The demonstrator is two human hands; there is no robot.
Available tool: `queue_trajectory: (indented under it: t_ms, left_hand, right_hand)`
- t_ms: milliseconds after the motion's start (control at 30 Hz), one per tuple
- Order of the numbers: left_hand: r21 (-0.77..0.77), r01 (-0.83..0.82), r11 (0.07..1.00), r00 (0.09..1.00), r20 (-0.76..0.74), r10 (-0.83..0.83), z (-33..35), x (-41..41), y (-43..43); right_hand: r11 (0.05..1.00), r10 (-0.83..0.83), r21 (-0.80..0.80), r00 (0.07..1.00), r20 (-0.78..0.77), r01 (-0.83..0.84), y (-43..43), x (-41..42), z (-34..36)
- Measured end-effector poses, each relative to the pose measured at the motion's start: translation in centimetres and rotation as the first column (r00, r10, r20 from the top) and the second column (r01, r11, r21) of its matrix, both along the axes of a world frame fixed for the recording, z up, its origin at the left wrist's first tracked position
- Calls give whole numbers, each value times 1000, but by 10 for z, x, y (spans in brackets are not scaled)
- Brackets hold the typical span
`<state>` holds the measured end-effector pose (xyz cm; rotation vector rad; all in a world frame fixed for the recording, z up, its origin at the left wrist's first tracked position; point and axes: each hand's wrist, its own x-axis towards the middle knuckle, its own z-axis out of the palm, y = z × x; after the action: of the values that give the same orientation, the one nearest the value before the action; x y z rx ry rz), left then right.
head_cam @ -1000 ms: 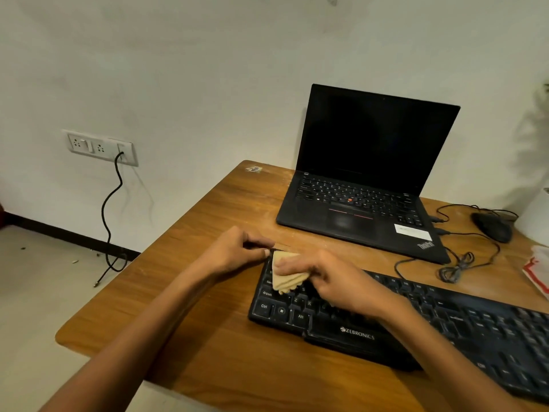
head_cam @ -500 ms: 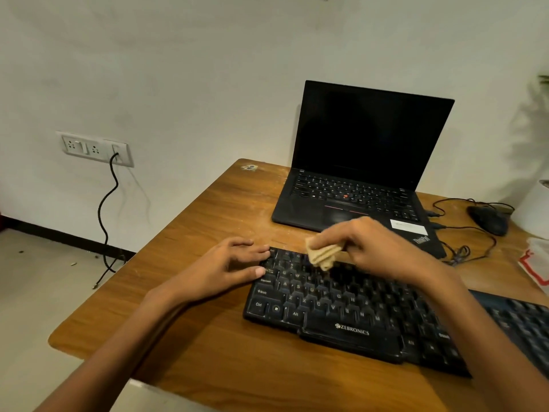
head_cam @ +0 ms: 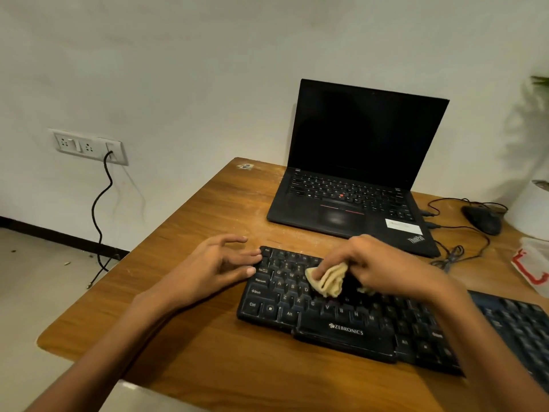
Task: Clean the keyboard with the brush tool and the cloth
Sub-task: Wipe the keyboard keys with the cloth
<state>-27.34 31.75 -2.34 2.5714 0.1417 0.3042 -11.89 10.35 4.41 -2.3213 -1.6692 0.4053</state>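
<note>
A black Zebronics keyboard (head_cam: 335,319) lies across the front of the wooden table (head_cam: 208,221). My right hand (head_cam: 383,266) is shut on a folded beige cloth (head_cam: 328,279) and presses it onto the keys in the upper left part of the keyboard. My left hand (head_cam: 214,267) rests at the keyboard's left end, fingers spread, fingertips touching its edge, holding nothing. No brush tool is in view.
An open black laptop (head_cam: 353,185) with a dark screen stands behind the keyboard. A black mouse (head_cam: 482,220) and its coiled cable (head_cam: 454,251) lie at the right. A red and white packet (head_cam: 531,266) sits at the right edge. A wall socket (head_cam: 89,147) is on the left.
My right hand has carried the cloth from the keyboard's top row down and slightly left onto the letter keys. My left hand stays at the left end, its fingers now more spread.
</note>
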Motion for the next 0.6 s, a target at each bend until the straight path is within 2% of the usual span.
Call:
queue_trajectory:
  t_ms: [67, 133, 200, 267, 333, 400, 467, 533, 600]
  left_hand:
    - [-22, 0, 1000, 999, 41, 1, -3, -3, 0]
    - [-29, 30, 999, 999, 36, -29, -9, -4, 1]
    - [5, 66, 998, 997, 38, -66, -13, -5, 3]
    - [-4, 64, 998, 998, 28, -64, -14, -5, 4]
    - [-50, 52, 997, 999, 10, -52, -14, -5, 3]
    - [-66, 55, 996, 998, 5, -55, -14, -5, 2]
    - [-76, 57, 995, 998, 17, -56, -14, -6, 2]
    - [-83, 56, 995, 998, 19, -54, -15, -6, 3]
    - [-83, 52, 995, 999, 16, -50, -16, -6, 3]
  right_hand:
    - [993, -21, 117, 1000, 12, 19, 4, -2, 5]
    - [980, 42, 197, 999, -5, -40, 15, -25, -4]
    - [976, 157, 155, 987, -31, -150, 20, -47, -22]
    - [974, 207, 121, 972, -112, -193, 15, -51, -24]
    - [974, 187, 160, 966, -180, -158, 10, -45, -20]
    - [969, 139, 223, 983, -117, -111, 11, -47, -25]
    - [973, 164, 177, 983, -77, -149, 14, -56, -29]
    - [966, 225, 153, 967, -123, -206, 12, -59, -30]
    - [967, 188, 201, 970, -155, -156, 8, -56, -28]
